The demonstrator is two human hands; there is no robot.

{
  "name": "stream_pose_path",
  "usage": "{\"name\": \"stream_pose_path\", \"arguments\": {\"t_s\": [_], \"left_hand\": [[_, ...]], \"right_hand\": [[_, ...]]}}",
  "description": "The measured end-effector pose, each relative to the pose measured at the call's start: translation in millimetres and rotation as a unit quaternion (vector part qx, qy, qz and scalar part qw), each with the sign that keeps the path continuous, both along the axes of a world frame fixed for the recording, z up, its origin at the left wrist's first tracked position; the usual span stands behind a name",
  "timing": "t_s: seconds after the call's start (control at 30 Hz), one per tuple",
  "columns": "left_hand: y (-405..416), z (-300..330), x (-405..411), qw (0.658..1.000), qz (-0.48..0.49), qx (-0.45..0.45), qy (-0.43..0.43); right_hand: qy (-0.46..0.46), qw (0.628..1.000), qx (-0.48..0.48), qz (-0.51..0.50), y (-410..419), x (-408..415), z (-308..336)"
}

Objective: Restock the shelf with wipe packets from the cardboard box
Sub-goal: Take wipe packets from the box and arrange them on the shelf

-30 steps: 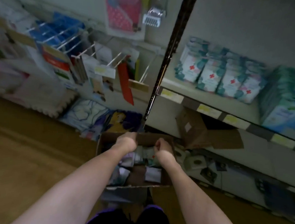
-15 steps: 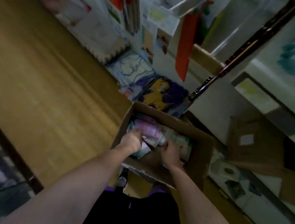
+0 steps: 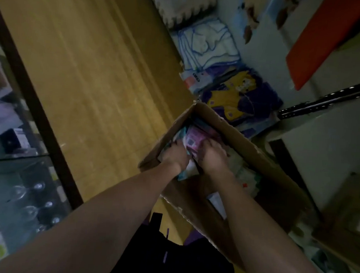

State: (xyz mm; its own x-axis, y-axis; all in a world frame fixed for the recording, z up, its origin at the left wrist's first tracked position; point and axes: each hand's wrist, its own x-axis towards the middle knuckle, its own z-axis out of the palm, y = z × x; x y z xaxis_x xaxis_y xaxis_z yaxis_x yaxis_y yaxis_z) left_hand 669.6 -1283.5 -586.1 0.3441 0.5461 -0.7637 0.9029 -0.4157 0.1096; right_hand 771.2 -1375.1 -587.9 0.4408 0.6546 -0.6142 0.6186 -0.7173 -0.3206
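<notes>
— Moved since before? Swung further down onto the box (image 3: 254, 152); both hands pushed deeper toward its far corner.

— Head view, centre right: left hand (image 3: 175, 154) curled among packets, grasp hard to tell. Right hand (image 3: 213, 156) curled too, touching the purple packet (image 3: 193, 140); grip unclear.

— Wipes?

— Heaped inside the box, pale ones (image 3: 245, 172) beside the right wrist. Wooden floor (image 3: 85, 70) at upper left, glass case (image 3: 18, 181) at lower left.

Brown cardboard box (image 3: 243, 139), purple wipe packet (image 3: 193, 140)
</notes>
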Motion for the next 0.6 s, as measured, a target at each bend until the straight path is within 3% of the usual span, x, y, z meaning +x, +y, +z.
{"name": "stream_pose_path", "arguments": {"t_s": [0.27, 0.43, 0.6], "left_hand": [[3, -6, -3, 0.996, 0.090, -0.004, -0.005], [6, 14, -12, 0.993, 0.113, -0.027, 0.008], [6, 53, -9, 0.992, 0.101, -0.069, -0.008]], "right_hand": [[-0.062, 0.992, -0.085, 0.069, -6, -9, -13], [-0.040, 0.995, -0.095, 0.015, -22, -8, -1], [-0.078, 0.991, -0.106, 0.015, -40, -1, 41]]}}
